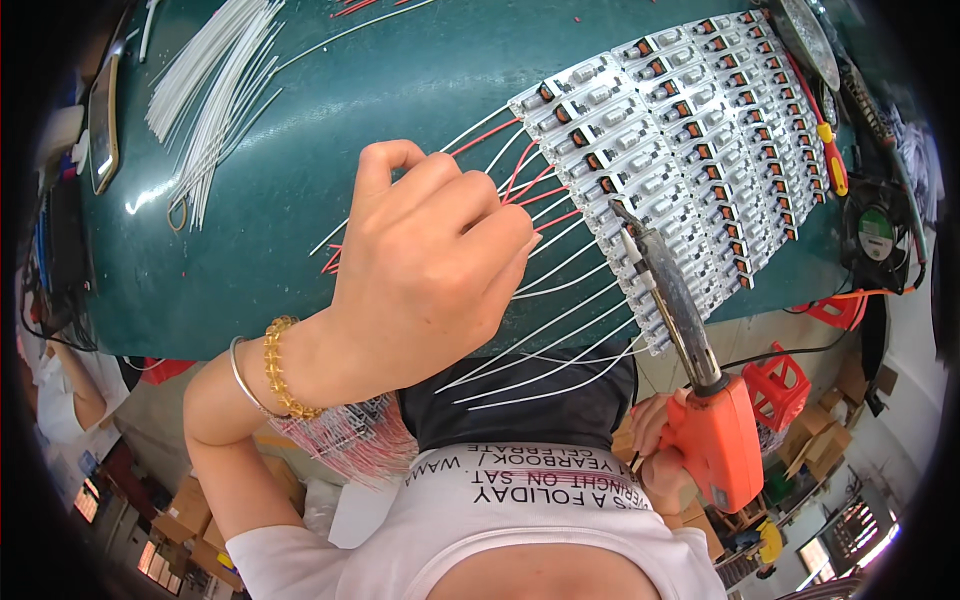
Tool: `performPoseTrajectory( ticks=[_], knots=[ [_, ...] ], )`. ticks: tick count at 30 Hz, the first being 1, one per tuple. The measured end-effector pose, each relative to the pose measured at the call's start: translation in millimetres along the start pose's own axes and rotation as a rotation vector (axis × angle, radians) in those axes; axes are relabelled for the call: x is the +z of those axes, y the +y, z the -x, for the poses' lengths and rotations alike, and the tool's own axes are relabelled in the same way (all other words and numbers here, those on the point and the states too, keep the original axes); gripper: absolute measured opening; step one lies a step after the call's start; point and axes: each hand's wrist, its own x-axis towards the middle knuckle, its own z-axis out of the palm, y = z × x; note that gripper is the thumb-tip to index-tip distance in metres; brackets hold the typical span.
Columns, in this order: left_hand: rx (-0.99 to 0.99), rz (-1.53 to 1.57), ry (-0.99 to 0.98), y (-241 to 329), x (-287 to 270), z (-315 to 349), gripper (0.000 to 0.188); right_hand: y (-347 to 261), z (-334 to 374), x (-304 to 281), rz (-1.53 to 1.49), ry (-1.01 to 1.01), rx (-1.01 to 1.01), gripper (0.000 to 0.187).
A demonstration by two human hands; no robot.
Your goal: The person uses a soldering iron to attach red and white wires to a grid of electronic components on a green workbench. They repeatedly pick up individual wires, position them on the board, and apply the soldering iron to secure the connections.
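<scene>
My left hand is closed over the table beside the left edge of a sheet of small silver-white circuit boards. Its fingertips pinch a red wire that runs to the board edge. More red and white wires trail leftward from that edge, some passing behind the hand. Low on the right, my right hand grips an orange soldering gun, partly hidden behind its handle. The gun's metal tip reaches up to the boards' left edge, near the wire ends.
A bundle of cut white wires lies on the green table at the far left, near a phone. At the right are a yellow-red screwdriver and a small black fan. Red stools stand below.
</scene>
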Motion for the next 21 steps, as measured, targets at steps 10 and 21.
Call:
performPoseTrajectory(
  ticks=[10,21],
  knots=[
    [-0.015,-0.097,0.086,-6,-14,-12,0.016,-27,-28,22,-0.273,0.06,0.036,0.083],
    [-0.101,0.002,0.009,-30,0,-21,0.014,-14,-36,39,-0.352,0.121,-0.056,0.085]
  ],
)
